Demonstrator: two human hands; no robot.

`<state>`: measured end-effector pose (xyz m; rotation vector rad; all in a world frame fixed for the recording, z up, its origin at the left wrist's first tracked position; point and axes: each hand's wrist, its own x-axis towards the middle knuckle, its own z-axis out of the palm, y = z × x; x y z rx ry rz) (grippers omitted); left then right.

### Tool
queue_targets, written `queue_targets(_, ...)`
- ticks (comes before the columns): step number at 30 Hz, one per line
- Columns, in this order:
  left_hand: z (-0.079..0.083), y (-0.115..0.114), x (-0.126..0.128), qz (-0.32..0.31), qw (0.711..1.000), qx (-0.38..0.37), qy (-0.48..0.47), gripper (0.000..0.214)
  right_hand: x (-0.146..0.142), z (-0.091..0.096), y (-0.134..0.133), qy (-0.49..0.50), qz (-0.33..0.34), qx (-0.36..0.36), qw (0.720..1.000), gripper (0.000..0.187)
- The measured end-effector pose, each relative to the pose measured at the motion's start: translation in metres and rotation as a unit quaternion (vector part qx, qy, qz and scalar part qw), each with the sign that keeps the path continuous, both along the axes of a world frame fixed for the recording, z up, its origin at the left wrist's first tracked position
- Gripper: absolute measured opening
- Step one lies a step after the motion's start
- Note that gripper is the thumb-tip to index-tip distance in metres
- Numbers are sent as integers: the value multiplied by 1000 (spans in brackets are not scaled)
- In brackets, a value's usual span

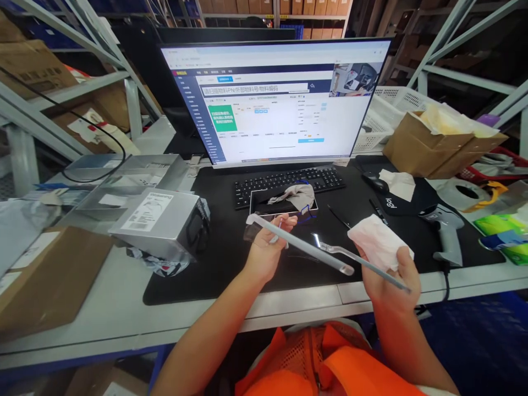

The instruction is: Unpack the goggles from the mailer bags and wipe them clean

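My left hand (267,250) is closed, thumb and fingers pinching the front of what looks like a pair of eyeglasses with translucent grey temples (303,245). Both long temples point toward me and to the right; one passes in front of my right hand. My right hand (394,286) is closed around a crumpled white tissue (377,239). Whether it also touches the temple crossing it, I cannot tell. Just beyond my left hand lies an open shallow box (260,202), with a crumpled grey cloth (297,196) and a blue cord on it.
Behind the keyboard (284,181) stands a lit monitor (268,126). A silver labelled box (159,220) and a brown carton (53,280) are at left. To the right are a mouse (375,182), a barcode scanner (447,234), a tape roll (460,192) and an open carton (429,143).
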<state>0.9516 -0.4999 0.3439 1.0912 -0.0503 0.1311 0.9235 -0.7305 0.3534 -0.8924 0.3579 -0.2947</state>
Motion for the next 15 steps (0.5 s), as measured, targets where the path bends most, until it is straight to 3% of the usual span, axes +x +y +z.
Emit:
queue_targets(3,0,-1,-2,-34,999,-37,4,48,7,-4,1,-61,35,-165,984,49)
queue_targets(6,0,-1,-3,-54,997,-55,12,46,21,7,1,-146,132,-275,941,52)
queue_targets(10,0,-3,-6,-75,995,-67,18,45,43,30,4,-249,284,-426,822,49)
queue_targets(13,-1,-4,-6,-92,993,-72,31,43,54,36,10,-304,334,-463,763,49)
queue_targets(15,-2,-4,-4,-91,992,-77,37,45,56,31,14,-316,341,-452,761,49)
